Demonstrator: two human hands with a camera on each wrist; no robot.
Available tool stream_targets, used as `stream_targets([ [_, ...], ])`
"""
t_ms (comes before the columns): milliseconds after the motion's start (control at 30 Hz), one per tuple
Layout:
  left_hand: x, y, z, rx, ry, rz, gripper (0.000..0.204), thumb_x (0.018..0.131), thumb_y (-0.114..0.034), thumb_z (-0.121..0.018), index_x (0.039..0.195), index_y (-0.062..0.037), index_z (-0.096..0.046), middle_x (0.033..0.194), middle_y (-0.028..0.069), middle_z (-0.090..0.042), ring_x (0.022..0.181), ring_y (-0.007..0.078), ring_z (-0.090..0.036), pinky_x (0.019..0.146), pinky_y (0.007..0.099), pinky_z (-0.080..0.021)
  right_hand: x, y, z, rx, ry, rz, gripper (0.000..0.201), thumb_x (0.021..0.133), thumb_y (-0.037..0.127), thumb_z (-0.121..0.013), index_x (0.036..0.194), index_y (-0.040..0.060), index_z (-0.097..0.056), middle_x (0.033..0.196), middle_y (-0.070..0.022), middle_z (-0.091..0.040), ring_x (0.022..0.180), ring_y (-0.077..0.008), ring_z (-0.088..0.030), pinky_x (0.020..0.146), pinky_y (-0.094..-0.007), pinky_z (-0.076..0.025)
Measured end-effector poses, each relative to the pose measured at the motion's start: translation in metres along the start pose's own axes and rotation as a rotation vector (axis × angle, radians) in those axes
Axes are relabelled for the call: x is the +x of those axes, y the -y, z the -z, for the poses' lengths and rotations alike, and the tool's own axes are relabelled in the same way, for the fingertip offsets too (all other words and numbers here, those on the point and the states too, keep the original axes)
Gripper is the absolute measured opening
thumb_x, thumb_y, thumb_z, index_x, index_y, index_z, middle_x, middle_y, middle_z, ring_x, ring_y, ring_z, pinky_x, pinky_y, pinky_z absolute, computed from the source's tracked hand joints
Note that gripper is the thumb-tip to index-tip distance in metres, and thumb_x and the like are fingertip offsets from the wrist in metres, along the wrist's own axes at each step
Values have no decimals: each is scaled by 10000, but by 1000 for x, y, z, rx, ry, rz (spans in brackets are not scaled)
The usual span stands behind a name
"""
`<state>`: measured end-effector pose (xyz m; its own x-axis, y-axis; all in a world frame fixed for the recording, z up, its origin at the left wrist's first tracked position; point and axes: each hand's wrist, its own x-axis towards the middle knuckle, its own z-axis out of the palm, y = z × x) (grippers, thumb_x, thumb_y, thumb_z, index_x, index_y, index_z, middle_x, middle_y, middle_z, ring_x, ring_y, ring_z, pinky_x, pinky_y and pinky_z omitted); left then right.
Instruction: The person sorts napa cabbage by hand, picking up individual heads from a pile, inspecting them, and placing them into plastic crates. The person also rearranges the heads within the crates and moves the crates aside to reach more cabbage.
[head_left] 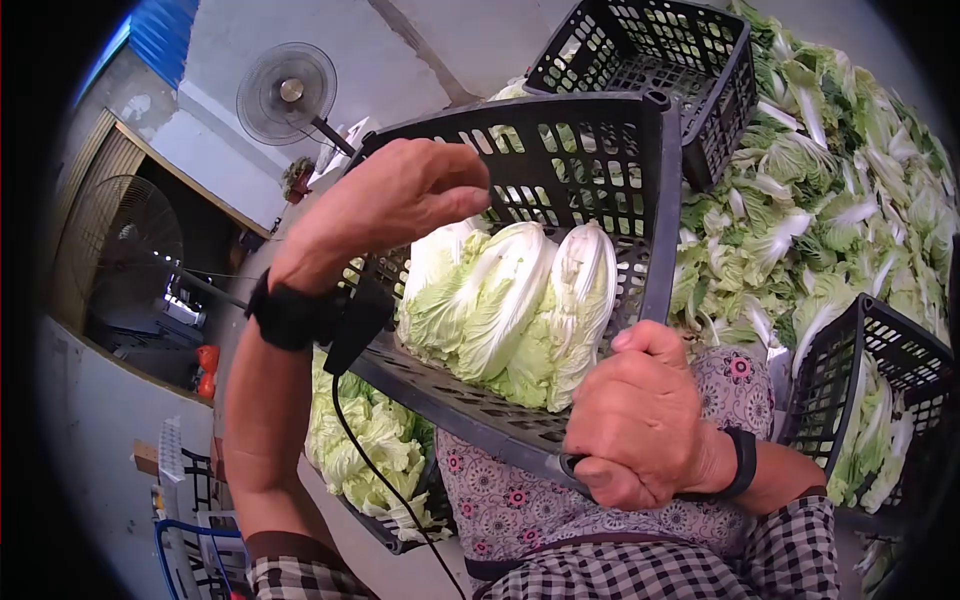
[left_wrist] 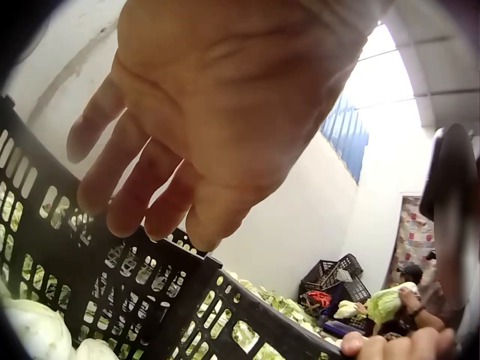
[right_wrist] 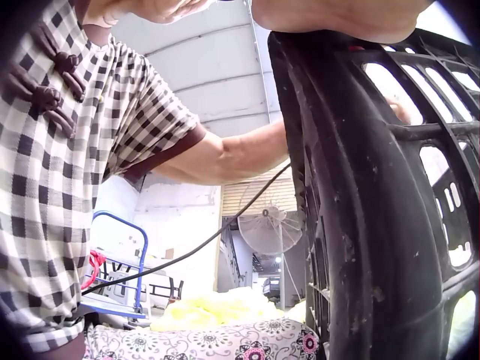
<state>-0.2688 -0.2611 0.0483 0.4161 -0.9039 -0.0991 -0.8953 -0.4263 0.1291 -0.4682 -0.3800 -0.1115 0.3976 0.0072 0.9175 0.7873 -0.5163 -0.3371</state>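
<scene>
A black plastic crate (head_left: 660,200) stands tilted over the person's lap, with several napa cabbages (head_left: 510,290) lying side by side in it. The right hand (head_left: 645,420) grips the crate's near right corner, fingers curled over the rim. Above the crate's left side hovers the left hand (head_left: 405,190), bent at the wrist. Its fingers hang loosely in the left wrist view, palm (left_wrist: 217,97) in sight and nothing held. In the right wrist view the crate's outer wall (right_wrist: 360,210) fills the right side.
Loose cabbage leaves (head_left: 800,200) are heaped at the right. Another black crate (head_left: 720,60) stands behind, and one with cabbages (head_left: 860,400) at the right. Cabbages (head_left: 370,450) fill a crate at the lower left. Fans (head_left: 290,92) stand beyond; another person handles a cabbage (left_wrist: 386,304).
</scene>
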Motion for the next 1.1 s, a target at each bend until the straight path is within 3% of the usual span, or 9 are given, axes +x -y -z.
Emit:
stream_targets([
  [133,64,37,-22,-5,270,-17,390,887,-351,-584,1029,9,-627,955,154,-663,878,253,-630,790,350,-488,-4,1,4,22,10,-21,165,792,245,-599,706,107,-570,666,-8,-510,651,-198,-524,785,-395,-386],
  [267,81,69,-69,271,554,211,484,878,-399,-580,1130,13,-593,1067,205,-639,1011,354,-604,886,390,-463,-13,1,7,22,22,-32,175,823,288,-586,734,137,-593,702,13,-558,693,-177,-580,805,-395,-374],
  [367,79,108,-104,186,527,278,726,878,-508,-551,1366,-3,-369,1226,295,-527,1174,395,-505,982,403,-405,-13,-2,5,28,26,-28,188,840,312,-576,747,151,-606,724,28,-585,716,-163,-609,816,-391,-370],
  [467,69,132,-136,-44,337,265,858,864,-584,-531,1389,47,-283,1229,320,-519,1197,378,-496,992,404,-396,-12,-3,6,22,42,-18,194,844,318,-572,751,151,-606,745,31,-592,727,-157,-612,824,-385,-374],
  [500,66,126,-143,-259,197,280,843,844,-555,-591,1361,62,-340,1158,283,-575,1069,324,-580,901,372,-458,-12,-3,6,16,52,-14,197,847,320,-570,753,151,-606,752,32,-594,730,-155,-613,826,-382,-374],
  [633,76,109,-121,-269,388,467,700,776,-480,-717,1207,45,-551,932,135,-648,815,183,-614,657,298,-490,-11,-6,4,9,58,4,197,847,327,-569,762,153,-607,770,31,-602,734,-152,-615,832,-382,-373],
  [833,73,66,-97,-125,337,322,399,651,-277,-740,885,6,-586,802,67,-625,744,163,-588,675,282,-469,-11,-6,3,10,13,24,167,807,302,-590,775,138,-595,764,17,-578,745,-170,-595,816,-389,-383],
  [933,63,77,-75,-269,300,267,421,650,-265,-744,914,22,-584,806,64,-617,757,142,-584,684,266,-475,-5,-6,4,29,13,33,187,728,259,-642,775,97,-560,740,-10,-523,736,-196,-553,777,-385,-409],
  [1100,8,61,-18,-622,-107,226,463,697,-198,-731,1066,7,-541,944,62,-630,860,151,-597,791,280,-476,-4,-6,4,19,25,49,171,726,253,-648,768,103,-578,716,-18,-527,711,-204,-560,783,-389,-397],
])
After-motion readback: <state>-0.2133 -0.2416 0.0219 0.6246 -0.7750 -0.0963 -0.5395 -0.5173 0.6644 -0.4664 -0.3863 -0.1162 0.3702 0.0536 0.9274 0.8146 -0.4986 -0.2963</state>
